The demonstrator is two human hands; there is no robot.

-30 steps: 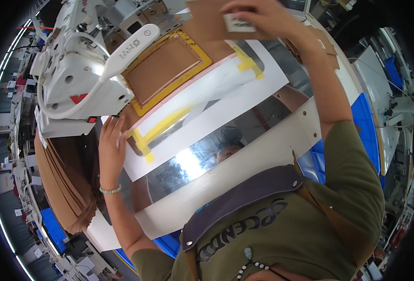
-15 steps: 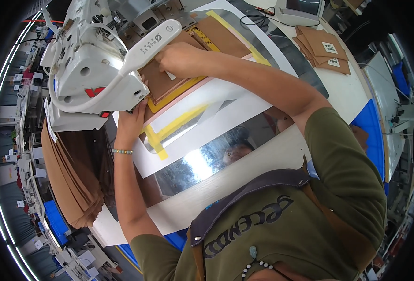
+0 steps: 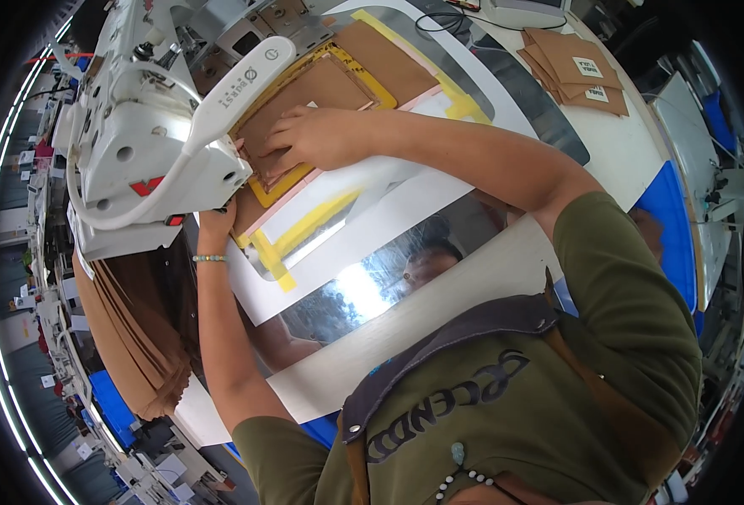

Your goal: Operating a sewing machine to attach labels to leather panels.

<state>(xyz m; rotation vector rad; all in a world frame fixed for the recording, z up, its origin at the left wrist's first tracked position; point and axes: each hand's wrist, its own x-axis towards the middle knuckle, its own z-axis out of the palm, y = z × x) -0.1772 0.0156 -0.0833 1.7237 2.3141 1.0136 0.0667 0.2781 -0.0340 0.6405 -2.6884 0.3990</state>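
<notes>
My right hand point(image 3: 317, 135) rests on a brown fabric piece point(image 3: 279, 118) inside a yellow rectangular frame point(image 3: 372, 84), its fingers spread and curving down onto it. My left hand point(image 3: 217, 220), wearing a bead bracelet, reaches beneath the white machine head point(image 3: 153, 168), where most of its fingers are hidden; a few fingertips show at the frame's left side. The frame lies on a larger brown panel point(image 3: 410, 63) with pink edging, over a white template sheet point(image 3: 372, 210) marked with yellow tape.
A stack of labelled brown pieces point(image 3: 578, 67) lies at the right, near a cable point(image 3: 443, 25). Brown fabric sheets point(image 3: 128, 337) hang at the left. A shiny plate point(image 3: 355, 295) crosses the table's front. Blue trays point(image 3: 675, 244) sit beyond the table edge.
My right hand has come down and left from the upper right, where it held a labelled brown piece, onto the framed piece. My left hand has shifted further under the machine head.
</notes>
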